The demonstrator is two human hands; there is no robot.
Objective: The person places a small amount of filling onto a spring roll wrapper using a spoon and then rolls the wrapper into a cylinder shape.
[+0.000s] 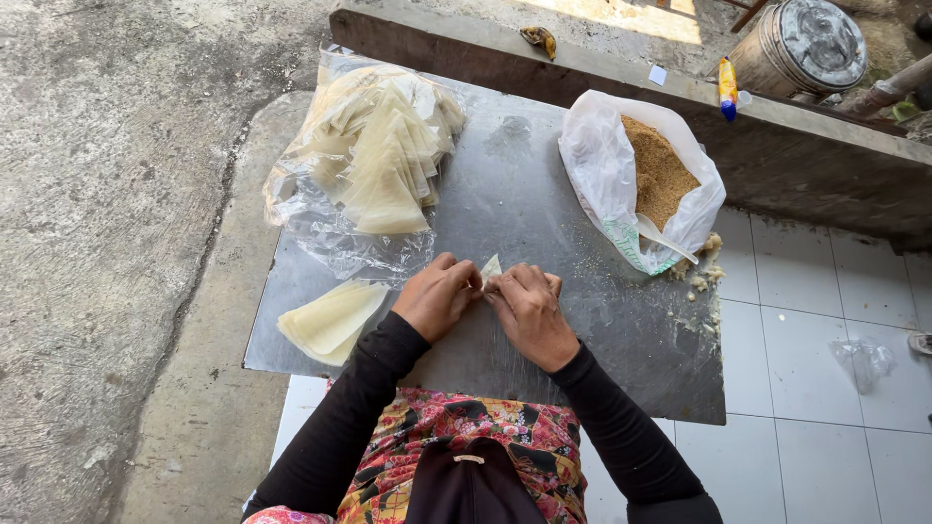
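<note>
Metal sheet [544,204] | left hand [437,296], right hand [529,311] both pinching one wrapper [491,268] | one crumb bag [607,165]

Wrapper pile [383,155] left, filling bag [641,184] right, on board [544,194].

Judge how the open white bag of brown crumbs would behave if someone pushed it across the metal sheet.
The white bag looks thin and slack, so it would probably crumple rather than slide whole. Its mouth gapes, so crumbs could spill; some already lie beside it on the metal sheet.

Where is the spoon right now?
In the head view, the spoon pokes out of the white bag of brown filling, at the metal sheet's right edge.
</note>
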